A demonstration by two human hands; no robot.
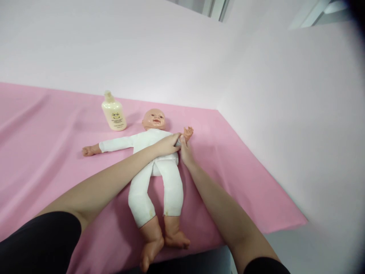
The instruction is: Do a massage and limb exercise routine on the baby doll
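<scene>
Two hands: both at the doll's arm on the viewer's right, fingertips meeting there
Doll (155, 167): baby doll in a white one-piece suit, lying on its back near the middle of the pink sheet
Long axis: runs away from the viewer, slightly tilted; head at the far end, bare feet at the near edge of the sheet
Face: turned upward
Doll's arms: one stretched straight out toward the viewer's left, sleeve flat on the sheet; the other short on the right, its bare hand raised beside the head
Left hand (168, 144): reaches across the doll's chest, fingers closed on the white sleeve at the right-side arm
Right hand (186, 151): comes up alongside the doll's flank, thumb and fingers pinched on the same sleeve just below the doll's bare hand
Bottle (113, 112): cream-coloured, upright, standing just beyond the doll's outstretched arm, left of the head, apart from it
Pink sheet (42, 152): covers the surface, a few soft creases on the left
Wall (285, 95): pale, behind and right
</scene>
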